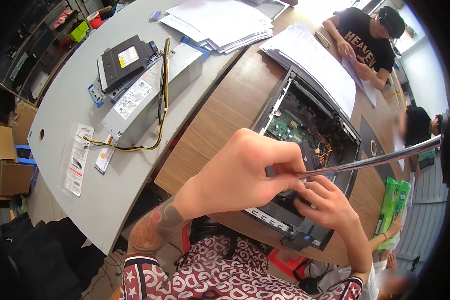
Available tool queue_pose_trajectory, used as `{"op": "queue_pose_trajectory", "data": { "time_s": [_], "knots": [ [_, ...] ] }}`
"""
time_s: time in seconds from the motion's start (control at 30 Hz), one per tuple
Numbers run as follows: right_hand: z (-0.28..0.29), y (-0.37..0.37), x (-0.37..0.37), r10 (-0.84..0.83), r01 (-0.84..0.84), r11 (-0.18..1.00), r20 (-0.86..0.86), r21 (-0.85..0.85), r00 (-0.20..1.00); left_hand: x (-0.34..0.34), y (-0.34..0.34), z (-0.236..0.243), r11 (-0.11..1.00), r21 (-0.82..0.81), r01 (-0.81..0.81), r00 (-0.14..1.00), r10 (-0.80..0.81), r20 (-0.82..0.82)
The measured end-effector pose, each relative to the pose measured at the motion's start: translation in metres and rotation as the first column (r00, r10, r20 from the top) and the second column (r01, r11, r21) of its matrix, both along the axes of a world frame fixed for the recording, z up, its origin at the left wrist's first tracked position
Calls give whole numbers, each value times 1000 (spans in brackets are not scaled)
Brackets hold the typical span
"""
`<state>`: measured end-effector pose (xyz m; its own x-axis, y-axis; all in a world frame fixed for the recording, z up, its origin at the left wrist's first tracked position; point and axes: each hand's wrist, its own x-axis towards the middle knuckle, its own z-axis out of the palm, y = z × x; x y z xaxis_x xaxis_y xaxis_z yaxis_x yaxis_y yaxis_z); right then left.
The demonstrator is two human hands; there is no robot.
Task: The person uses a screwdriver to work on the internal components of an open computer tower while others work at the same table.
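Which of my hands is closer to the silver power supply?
Left. Your left hand is right of the silver power supply, closer to you; your right hand is farther right, over the open computer case.

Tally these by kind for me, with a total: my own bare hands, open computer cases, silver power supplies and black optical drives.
Hands: 2 (left hand, right hand)
Open computer case: 1
Silver power supply: 1
Black optical drive: 1
Total: 5
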<state>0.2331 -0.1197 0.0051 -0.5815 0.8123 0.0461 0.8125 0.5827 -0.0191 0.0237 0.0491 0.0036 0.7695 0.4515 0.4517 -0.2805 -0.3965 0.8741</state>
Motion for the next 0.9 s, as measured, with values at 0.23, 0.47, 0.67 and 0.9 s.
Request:
{"op": "queue_pose_trajectory", "data": {
  "time_s": [0.23, 0.47, 0.67, 0.9],
  "knots": [
    [0, -4, -2, -22, 20, 998, 35, 58, 999, 1, -4, -2, 999, -38, 7, 1000, -6, 5],
    [2, -7, 0, -50, 48, 996, 30, 75, 998, -1, -5, -7, 980, -113, 165, 986, -163, 26],
    [2, -9, -1, -46, 42, 996, 49, 85, 998, 2, -4, -7, 993, -81, 83, 996, -80, 41],
    [45, -11, -3, -178, 209, 976, -346, 55, 921, -2, -7, -1, 960, -251, 124, 992, -124, 16]
  ]
}}
